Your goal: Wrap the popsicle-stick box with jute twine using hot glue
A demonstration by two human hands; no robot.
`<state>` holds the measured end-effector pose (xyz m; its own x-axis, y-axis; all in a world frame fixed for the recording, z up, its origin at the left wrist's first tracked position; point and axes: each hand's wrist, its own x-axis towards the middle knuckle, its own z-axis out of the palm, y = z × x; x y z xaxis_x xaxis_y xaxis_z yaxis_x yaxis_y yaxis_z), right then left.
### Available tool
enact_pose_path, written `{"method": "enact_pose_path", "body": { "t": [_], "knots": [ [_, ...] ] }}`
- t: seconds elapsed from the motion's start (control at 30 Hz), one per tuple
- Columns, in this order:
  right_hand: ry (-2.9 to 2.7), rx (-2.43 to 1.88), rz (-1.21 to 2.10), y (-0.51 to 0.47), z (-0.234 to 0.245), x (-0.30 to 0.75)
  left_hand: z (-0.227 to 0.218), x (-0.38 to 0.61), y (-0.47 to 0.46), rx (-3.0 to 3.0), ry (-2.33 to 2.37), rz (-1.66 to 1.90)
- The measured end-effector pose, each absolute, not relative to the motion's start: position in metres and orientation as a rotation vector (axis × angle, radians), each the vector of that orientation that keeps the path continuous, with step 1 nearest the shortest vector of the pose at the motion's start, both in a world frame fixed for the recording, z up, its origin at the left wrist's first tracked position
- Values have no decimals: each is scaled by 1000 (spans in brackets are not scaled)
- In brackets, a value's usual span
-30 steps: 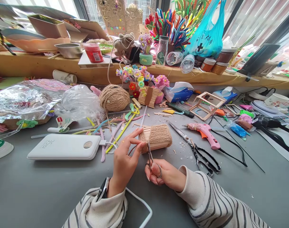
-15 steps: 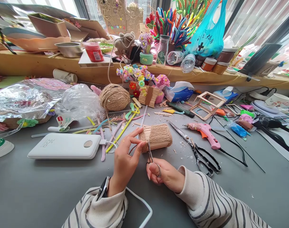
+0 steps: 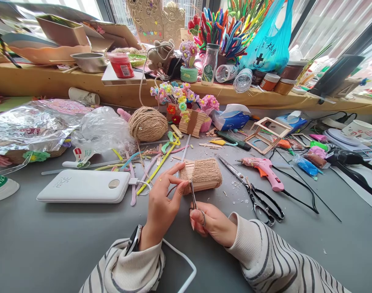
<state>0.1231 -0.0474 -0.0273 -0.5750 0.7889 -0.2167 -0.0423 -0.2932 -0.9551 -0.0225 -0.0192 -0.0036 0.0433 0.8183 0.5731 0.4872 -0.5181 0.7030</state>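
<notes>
A small craft-stick box (image 3: pixel 208 173) lies on the grey table, wrapped in rows of twine with a bare wooden strip between them. At its left end, my left hand (image 3: pixel 163 199) pinches the twine with thumb and forefinger, while another fingertip rests against the box's upper edge. The pinched strand itself is mostly hidden. My right hand (image 3: pixel 212 221) grips small metal scissors (image 3: pixel 193 195) by the finger loops. Their blades point up and touch or nearly touch the twine beside my left fingertips; I cannot tell whether the blades are closed.
Large black-handled scissors (image 3: pixel 256 195) and a pink glue gun (image 3: pixel 265 171) with a cord lie to the right. A white power bank (image 3: pixel 84 187) is at left, its cable running under my left wrist. Behind are a twine ball (image 3: pixel 148 124), scraps and a wooden frame (image 3: pixel 268 134).
The view has shifted very slightly. Both hands, the scissors and the box keep nearly the same positions.
</notes>
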Motion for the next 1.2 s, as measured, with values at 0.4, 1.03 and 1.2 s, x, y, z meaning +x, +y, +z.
{"method": "enact_pose_path", "body": {
  "t": [0.4,1.03,1.2],
  "knots": [
    [-1306,-830,1990,-47,-23,122,-6,-23,-20,1989,1321,1457],
    [-1316,-850,1964,-47,-25,120,-4,-22,-20,1994,1322,1448],
    [-1320,-872,1948,-47,-24,121,-3,-22,-20,1996,1327,1448]
  ]
}}
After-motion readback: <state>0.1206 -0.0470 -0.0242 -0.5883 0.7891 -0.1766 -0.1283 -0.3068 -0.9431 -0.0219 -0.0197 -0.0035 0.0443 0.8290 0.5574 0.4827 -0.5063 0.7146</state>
